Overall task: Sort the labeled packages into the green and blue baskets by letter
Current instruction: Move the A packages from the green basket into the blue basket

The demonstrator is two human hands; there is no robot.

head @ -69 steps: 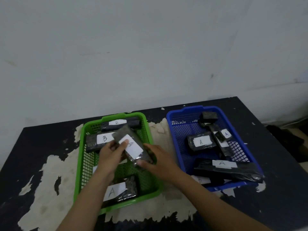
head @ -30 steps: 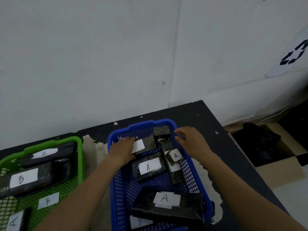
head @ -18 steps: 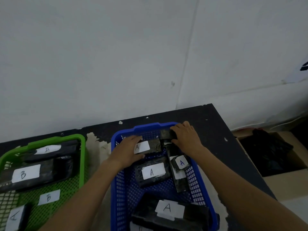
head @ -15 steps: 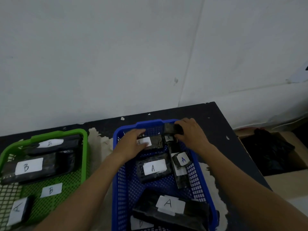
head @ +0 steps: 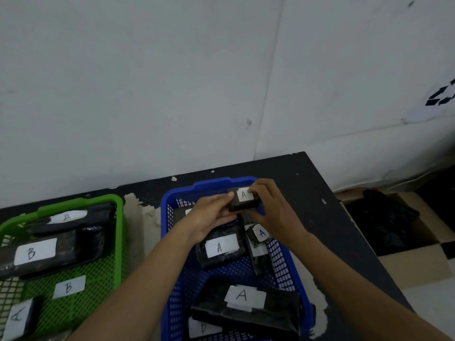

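Observation:
Both hands meet over the far end of the blue basket (head: 172,244). My right hand (head: 273,212) grips a small black package labelled A (head: 243,200) and holds it tilted above the basket. My left hand (head: 211,217) touches the package's left end with its fingertips. Below lie several black packages labelled A, the mid one (head: 221,247) and a long one (head: 246,306) at the near end; a B label (head: 203,327) peeks out under it. The green basket (head: 118,242) at left holds packages labelled B (head: 34,253) and one labelled A (head: 17,318).
The baskets stand side by side on a black table with peeling paint (head: 327,217), against a white wall. To the right, beyond the table edge, an open cardboard box (head: 394,230) with black contents sits on the floor.
My left hand set a labelled A package into the blue basket. My right hand then picked up the small package at the far end and turned it, showing its A label.

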